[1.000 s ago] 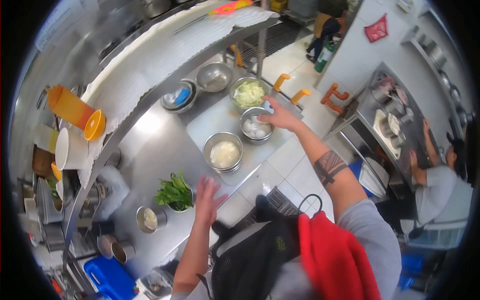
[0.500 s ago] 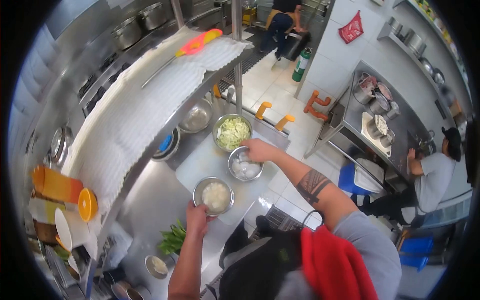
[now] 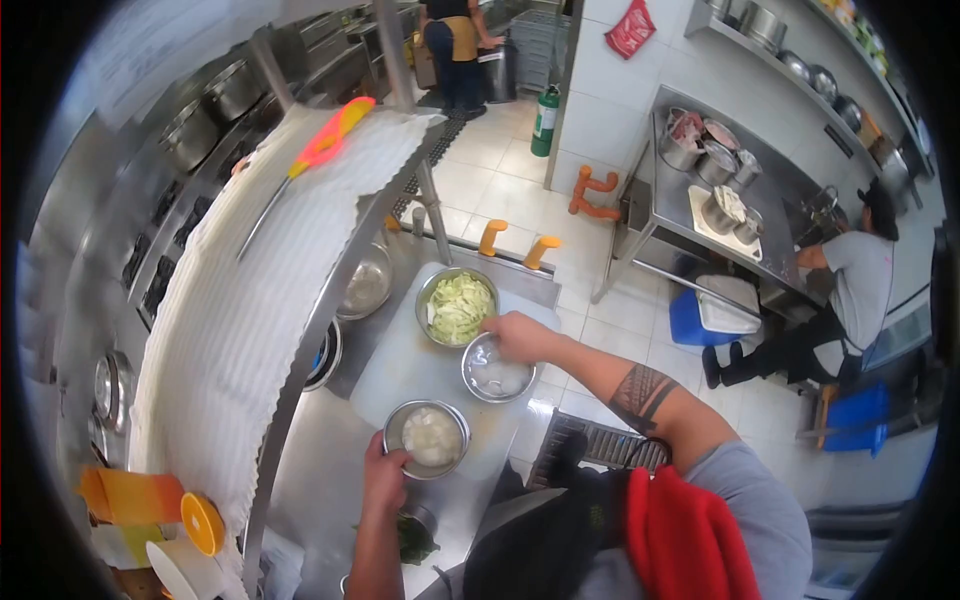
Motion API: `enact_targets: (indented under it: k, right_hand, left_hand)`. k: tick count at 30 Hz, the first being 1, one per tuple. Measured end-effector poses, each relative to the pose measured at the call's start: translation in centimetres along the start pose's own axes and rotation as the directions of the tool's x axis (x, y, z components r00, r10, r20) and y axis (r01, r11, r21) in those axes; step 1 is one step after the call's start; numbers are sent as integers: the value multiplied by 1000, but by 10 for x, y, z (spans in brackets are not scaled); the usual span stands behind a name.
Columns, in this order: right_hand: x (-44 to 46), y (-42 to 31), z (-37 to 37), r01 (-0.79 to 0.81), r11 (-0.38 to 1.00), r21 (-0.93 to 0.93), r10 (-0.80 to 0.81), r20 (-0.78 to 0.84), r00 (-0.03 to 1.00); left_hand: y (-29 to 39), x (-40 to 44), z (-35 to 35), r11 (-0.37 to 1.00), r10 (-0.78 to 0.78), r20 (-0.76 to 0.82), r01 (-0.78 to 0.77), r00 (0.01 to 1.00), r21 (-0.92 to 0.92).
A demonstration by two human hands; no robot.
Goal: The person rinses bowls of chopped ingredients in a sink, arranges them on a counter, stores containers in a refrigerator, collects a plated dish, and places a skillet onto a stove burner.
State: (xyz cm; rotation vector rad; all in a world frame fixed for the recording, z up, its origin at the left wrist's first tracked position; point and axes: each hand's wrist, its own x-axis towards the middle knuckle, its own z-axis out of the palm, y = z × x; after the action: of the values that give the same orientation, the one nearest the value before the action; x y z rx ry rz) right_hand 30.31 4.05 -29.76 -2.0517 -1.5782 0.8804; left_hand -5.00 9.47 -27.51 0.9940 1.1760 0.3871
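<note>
Left hand (image 3: 383,477) has been brought onto a round silver steel bowl of pale chunks (image 3: 428,471), gripped at the white cutting board's (image 3: 393,362) edge; a smaller steel bowl of whitish pieces (image 3: 476,352) is gripped over the board by the right hand (image 3: 517,338). Both grasps are made; neither bowl is emptied.

No words, brand names or numbers can be read here. A red cloth-like item (image 3: 631,30) hanging on the white wall carries faint pale marks, too small and blurred to make out as letters. On the floor near that wall, a green cylinder (image 3: 546,118) bears a whitish label, its print illegible. A small greenish mark shows on the black garment (image 3: 540,545) at the camera wearer's front, too indistinct to identify.
</note>
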Motion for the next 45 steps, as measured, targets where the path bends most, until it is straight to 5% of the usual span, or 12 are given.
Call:
enact_targets:
  k: [8, 13, 24, 31, 37, 42, 44, 45]
  right_hand:
    - [-78, 10, -38, -41, 999, -31, 39, -54, 998]
    - [-154, 32, -74, -75, 997, 27, 78, -165, 983]
    - [-398, 175, -103, -364, 921, 138, 385, -467, 796]
    - [-543, 231, -88, -606, 697, 383, 708, -504, 495]
    - [-662, 300, -75, -627, 469, 622, 866, -465, 185]
    - [-765, 340, -34, -712, 242, 659, 891, -442, -106]
    - [-809, 318, -39, -605, 187, 773, 883, -403, -241]
    - [-826, 308, -56, -566, 128, 814, 893, -343, -291]
  left_hand:
    - [10, 10, 22, 999, 41, 21, -42, 999, 31]
    - [17, 15, 56, 979, 30, 26, -35, 999, 201]
    - [63, -8, 302, 885, -16, 485, -213, 874, 414]
    - [52, -48, 467, 863, -170, 628, -193, 760, 467]
    - [1, -83, 655, 718, -401, 672, -242, 622, 653]
    - [-81, -116, 791, 618, -510, 788, -491, 343, 614]
    - [-124, -144, 838, 506, -515, 753, -564, 409, 653]
    - [-142, -146, 871, 500, -574, 771, -627, 277, 597]
